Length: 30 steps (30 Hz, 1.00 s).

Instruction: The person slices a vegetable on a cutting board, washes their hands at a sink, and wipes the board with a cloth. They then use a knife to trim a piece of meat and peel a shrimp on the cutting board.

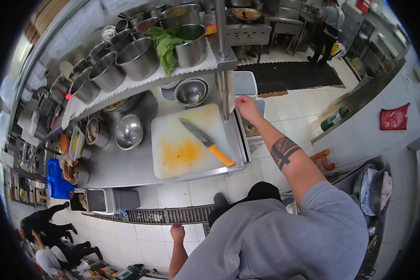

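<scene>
My right hand [248, 110] reaches out past the end of the counter, its fingers closed at the edge of a pale hanging cloth [232, 103] beside the metal post. Low on the left, my left hand [177, 232] hangs over the floor in a loose fist, and nothing shows in it. A chef's knife [204, 139] with a yellow handle lies across the white cutting board [165, 161], which has orange-yellow stains. Behind the board stands a steel bowl [191, 91]; another steel bowl [129, 132] sits to its left.
Above the counter [109, 170] runs a shelf [140, 88] with several steel pots and leafy greens [165, 46]. Grey bins [108, 200] stand below at left, by a floor drain [158, 215]. One person [329, 32] stands by the stoves; other people are at lower left.
</scene>
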### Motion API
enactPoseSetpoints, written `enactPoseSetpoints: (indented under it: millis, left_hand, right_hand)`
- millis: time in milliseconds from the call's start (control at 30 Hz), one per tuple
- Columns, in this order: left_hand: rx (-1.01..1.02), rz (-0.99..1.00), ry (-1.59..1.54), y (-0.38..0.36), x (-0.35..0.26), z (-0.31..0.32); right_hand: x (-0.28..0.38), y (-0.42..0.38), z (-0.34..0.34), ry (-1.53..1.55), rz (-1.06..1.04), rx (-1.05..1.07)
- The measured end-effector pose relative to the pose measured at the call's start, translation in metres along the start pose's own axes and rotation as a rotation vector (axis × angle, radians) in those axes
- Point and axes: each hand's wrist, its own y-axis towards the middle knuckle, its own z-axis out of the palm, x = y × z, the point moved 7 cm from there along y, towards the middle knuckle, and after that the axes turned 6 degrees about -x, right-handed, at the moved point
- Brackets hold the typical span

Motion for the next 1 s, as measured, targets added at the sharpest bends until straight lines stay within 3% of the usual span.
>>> enactPoseSetpoints:
  millis: [33, 100, 133, 200, 267, 367, 433, 467, 533, 567, 633, 667, 700, 767, 833, 900, 967, 1000]
  left_hand:
    - [-0.008, 0.002, 0.016, 0.015, -0.017, -0.008]
    - [0.245, 0.043, -0.182, 0.038, -0.067, 0.001]
    - [0.230, 0.034, -0.178, 0.043, -0.097, -0.006]
    - [0.581, 0.174, -0.136, 0.004, -0.215, -0.020]
    - [0.671, 0.176, -0.253, -0.037, -0.321, -0.028]
    - [0.631, 0.330, -0.339, -0.085, -0.452, -0.016]
    - [0.630, 0.448, -0.402, -0.099, -0.523, 0.012]
    - [0.624, 0.525, -0.402, -0.102, -0.558, 0.027]
    - [0.422, 0.755, -0.251, -0.094, -0.630, 0.052]
    - [0.391, 0.695, -0.408, -0.072, -0.645, 0.081]
    - [0.170, 0.631, -0.617, -0.045, -0.712, 0.102]
    - [0.033, 0.596, -0.731, -0.030, -0.736, 0.108]
    - [0.028, 0.604, -0.739, -0.020, -0.760, 0.109]
    - [0.117, 0.362, -0.833, -0.001, -0.784, 0.120]
    - [0.118, 0.391, -0.816, -0.006, -0.798, 0.118]
    - [0.266, 0.315, -0.897, -0.006, -0.798, 0.128]
    - [0.325, 0.324, -0.960, -0.001, -0.800, 0.128]
    - [0.365, 0.336, -1.040, 0.004, -0.806, 0.126]
  right_hand:
    - [0.005, 0.014, 0.000, -0.079, -0.120, -0.094]
    - [0.014, 0.041, 0.003, -0.145, -0.141, -0.151]
    - [0.022, 0.052, 0.002, -0.229, -0.172, -0.204]
    - [0.041, 0.060, 0.007, -0.352, -0.194, -0.135]
    - [0.043, 0.077, 0.012, -0.471, -0.221, -0.057]
    - [0.023, 0.105, 0.007, -0.533, -0.224, 0.091]
    - [0.024, 0.115, -0.020, -0.229, -0.277, 0.112]
    - [0.022, 0.119, -0.031, -0.223, -0.282, 0.136]
    - [0.013, 0.118, -0.047, 0.425, 0.011, 0.387]
    - [0.019, 0.115, -0.062, 0.421, 0.007, 0.400]
    - [0.041, 0.102, -0.081, 0.639, 0.003, 0.662]
    - [0.036, 0.102, -0.085, 0.570, -0.073, 0.766]
    - [0.039, 0.101, -0.095, 0.565, -0.084, 0.768]
    - [0.045, 0.088, -0.108, 0.344, -0.118, 0.824]
    - [0.056, 0.083, -0.131, 0.183, -0.393, 0.685]
    - [0.043, 0.087, -0.141, 0.212, -0.268, 0.671]
    - [0.052, 0.098, -0.154, 0.227, -0.425, 0.591]
    - [0.062, 0.108, -0.160, 0.174, -0.605, 0.433]
